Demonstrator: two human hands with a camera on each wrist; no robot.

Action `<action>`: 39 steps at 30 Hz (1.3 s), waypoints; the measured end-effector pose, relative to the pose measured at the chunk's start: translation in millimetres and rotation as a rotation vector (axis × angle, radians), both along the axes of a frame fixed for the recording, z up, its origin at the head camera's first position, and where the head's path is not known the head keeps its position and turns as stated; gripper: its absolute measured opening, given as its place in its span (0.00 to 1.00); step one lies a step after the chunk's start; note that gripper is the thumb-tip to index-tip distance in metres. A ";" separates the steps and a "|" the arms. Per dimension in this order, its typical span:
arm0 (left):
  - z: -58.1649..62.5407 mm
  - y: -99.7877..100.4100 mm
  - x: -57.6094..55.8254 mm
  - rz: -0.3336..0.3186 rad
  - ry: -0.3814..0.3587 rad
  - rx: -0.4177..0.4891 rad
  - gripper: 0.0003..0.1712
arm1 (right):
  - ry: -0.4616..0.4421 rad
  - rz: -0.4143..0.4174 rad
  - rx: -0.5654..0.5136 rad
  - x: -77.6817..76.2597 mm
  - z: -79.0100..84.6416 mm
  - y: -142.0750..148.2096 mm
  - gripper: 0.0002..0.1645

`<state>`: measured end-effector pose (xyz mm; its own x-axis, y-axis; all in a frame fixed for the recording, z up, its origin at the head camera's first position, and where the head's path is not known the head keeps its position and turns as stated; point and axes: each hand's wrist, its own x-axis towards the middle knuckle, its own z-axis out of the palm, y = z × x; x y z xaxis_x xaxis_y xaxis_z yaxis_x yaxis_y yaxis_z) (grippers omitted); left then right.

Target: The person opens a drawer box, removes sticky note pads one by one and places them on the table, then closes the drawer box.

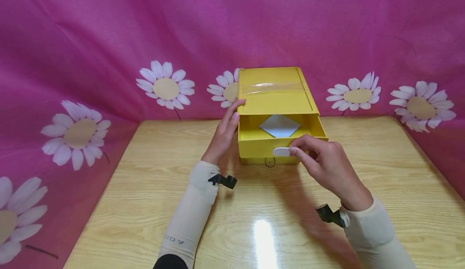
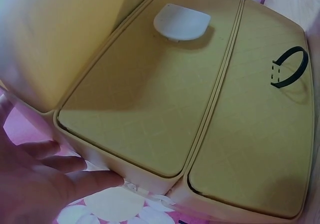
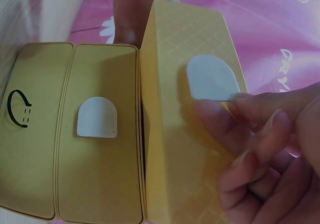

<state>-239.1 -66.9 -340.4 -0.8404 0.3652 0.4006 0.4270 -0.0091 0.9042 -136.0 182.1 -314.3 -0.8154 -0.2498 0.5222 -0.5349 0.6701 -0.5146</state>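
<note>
A yellow drawer box (image 1: pixel 270 104) stands on the table near the back, clear tape across its top. Its top drawer (image 1: pixel 254 149) is pulled out, and a white diamond-shaped piece (image 1: pixel 279 126) lies inside. My right hand (image 1: pixel 330 166) pinches the white rounded handle (image 3: pixel 212 78) on that drawer's front between thumb and fingers. Along the left side of the box, my left hand (image 1: pixel 223 135) rests with extended fingers, its fingertips near the top edge. Below the open drawer, a closed drawer with a white handle (image 3: pixel 97 118) shows in the right wrist view.
A lowest drawer carries a black loop (image 2: pixel 295 68). Pink cloth (image 1: pixel 276 22) with white daisies hangs behind and beside the wooden table (image 1: pixel 145 188). The box's rear is close to the cloth. Both forearms wear light sleeves with black wrist mounts (image 1: pixel 328 214).
</note>
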 end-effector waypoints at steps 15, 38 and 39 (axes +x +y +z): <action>0.3 0.7 -2.7 0.014 0.022 -0.016 0.26 | 0.046 -0.017 0.018 7.9 -1.8 -1.8 0.07; 1.1 0.3 0.6 0.016 -0.002 -0.012 0.26 | 0.032 0.005 0.030 24.1 -2.1 -3.2 0.09; 1.0 0.2 0.5 0.016 0.000 -0.015 0.26 | 0.030 0.005 0.030 24.6 -1.6 -3.4 0.09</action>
<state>-238.6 -66.7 -339.4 -0.8462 0.3573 0.3954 0.4272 0.0111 0.9041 -111.4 178.8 -315.9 -0.7983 -0.2699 0.5384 -0.5531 0.6822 -0.4781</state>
